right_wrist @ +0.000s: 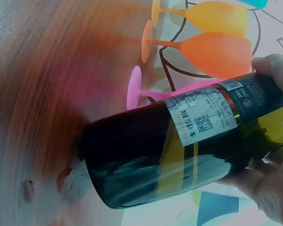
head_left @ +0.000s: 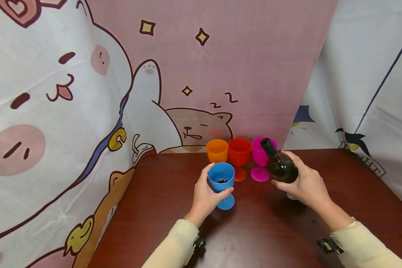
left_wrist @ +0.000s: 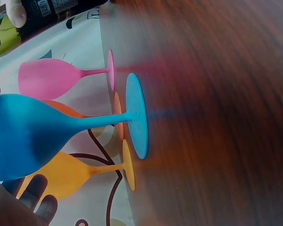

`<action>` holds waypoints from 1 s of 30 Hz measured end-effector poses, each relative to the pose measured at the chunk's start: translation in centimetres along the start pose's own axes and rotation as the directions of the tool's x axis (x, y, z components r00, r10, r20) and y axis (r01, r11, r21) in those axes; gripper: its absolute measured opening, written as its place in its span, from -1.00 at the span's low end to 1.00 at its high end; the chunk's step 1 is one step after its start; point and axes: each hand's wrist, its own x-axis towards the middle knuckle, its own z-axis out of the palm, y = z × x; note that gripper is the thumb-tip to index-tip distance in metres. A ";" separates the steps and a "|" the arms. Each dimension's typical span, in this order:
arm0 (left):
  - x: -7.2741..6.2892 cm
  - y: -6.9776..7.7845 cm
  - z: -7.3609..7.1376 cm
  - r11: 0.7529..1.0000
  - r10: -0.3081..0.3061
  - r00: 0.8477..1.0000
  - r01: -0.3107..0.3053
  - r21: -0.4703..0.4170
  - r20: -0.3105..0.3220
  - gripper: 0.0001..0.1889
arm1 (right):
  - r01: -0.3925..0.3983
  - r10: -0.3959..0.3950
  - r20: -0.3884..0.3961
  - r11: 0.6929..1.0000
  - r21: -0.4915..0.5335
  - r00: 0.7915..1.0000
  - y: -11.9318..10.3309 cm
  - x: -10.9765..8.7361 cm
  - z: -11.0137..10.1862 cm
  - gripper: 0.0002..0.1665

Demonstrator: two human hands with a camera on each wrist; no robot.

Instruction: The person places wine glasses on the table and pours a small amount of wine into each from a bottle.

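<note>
My left hand (head_left: 203, 196) holds a blue plastic goblet (left_wrist: 35, 136) by its bowl, thumb on one side and fingers on the other. A little dark liquid (head_left: 222, 181) lies at the bottom of that goblet. Its foot is close to the table in the left wrist view. To the right, my right hand (head_left: 307, 185) grips a dark glass wine bottle (head_left: 283, 168) around its upper body. The bottle leans with its neck toward the left and its mouth uncapped. A printed white label (right_wrist: 203, 115) shows on its side in the right wrist view.
Behind the blue goblet stand an orange goblet (head_left: 217, 150), a red goblet (head_left: 239, 152) and a magenta goblet (head_left: 258, 158) in a row near the back edge. The brown wooden table (head_left: 167, 208) meets a cartoon-printed cloth (head_left: 254, 67) behind and at the sides.
</note>
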 end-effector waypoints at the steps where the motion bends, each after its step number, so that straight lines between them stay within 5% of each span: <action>1: 0.0 0.0 0.0 1.000 0.002 1.000 -0.002 -0.003 0.001 0.02 | -0.014 0.014 -0.001 1.000 0.011 1.000 0.1 -0.1 -0.2 0.22; 16: 0.0 0.6 -0.2 1.000 0.004 1.000 -0.004 -0.005 0.004 0.02 | -0.191 0.196 -0.016 0.971 0.142 0.981 2.7 -1.1 -2.0 0.28; 30: -0.5 1.1 -2.1 1.000 0.009 1.000 -0.009 0.018 -0.022 0.03 | -0.236 0.237 0.016 0.957 0.167 0.971 2.9 -1.6 -2.6 0.29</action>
